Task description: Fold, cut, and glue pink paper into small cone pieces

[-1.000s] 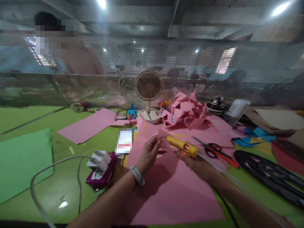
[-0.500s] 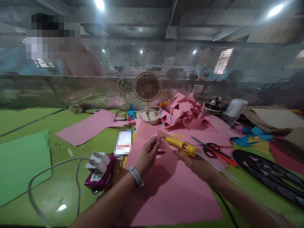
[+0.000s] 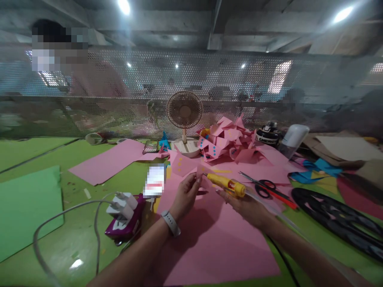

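My left hand point(image 3: 186, 195), with a grey watch band on the wrist, pinches a small pink paper piece point(image 3: 206, 178) above a large pink sheet point(image 3: 215, 239). In my right hand point(image 3: 247, 205) lies a yellow glue gun point(image 3: 226, 184) with a clear glue stick trailing back from it. Its tip points left and sits right at the paper piece. Both hands hover near the middle of the green table point(image 3: 74, 235).
Folded pink paper shapes point(image 3: 230, 141) are heaped behind a small desk fan point(image 3: 184, 113). Scissors point(image 3: 266, 187) lie right of my hands, beside a black cut-out sheet point(image 3: 338, 219). At the left sit a purple power strip with a white plug point(image 3: 124, 215), a green sheet point(image 3: 28, 207) and another pink sheet point(image 3: 110, 159). A person sits behind the mesh screen.
Both hands have stayed almost still, with the glue gun tip kept at the paper piece. The view has shifted slightly.
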Motion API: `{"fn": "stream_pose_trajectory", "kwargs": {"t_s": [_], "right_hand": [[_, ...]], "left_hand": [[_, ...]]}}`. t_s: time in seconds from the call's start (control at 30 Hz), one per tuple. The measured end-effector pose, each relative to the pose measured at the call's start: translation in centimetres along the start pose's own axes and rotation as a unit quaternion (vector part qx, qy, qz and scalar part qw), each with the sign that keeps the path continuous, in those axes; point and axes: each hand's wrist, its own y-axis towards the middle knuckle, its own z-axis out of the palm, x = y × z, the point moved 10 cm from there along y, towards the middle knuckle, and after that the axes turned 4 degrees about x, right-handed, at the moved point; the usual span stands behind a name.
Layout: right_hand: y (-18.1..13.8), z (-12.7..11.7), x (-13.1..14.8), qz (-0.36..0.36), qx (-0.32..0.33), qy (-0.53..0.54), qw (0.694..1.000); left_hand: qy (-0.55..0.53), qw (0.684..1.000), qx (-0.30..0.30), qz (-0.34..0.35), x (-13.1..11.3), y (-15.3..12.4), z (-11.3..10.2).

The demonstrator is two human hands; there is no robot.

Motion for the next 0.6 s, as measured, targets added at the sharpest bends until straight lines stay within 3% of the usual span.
{"fn": "stream_pose_trajectory", "kwargs": {"t_s": [0.6], "right_hand": [[-0.19, 0.03, -0.67, 0.011, 0.010, 0.005, 1.000]], "left_hand": [[0.003, 1.000, -0.007, -0.002, 0.07, 0.04, -0.14]]}}
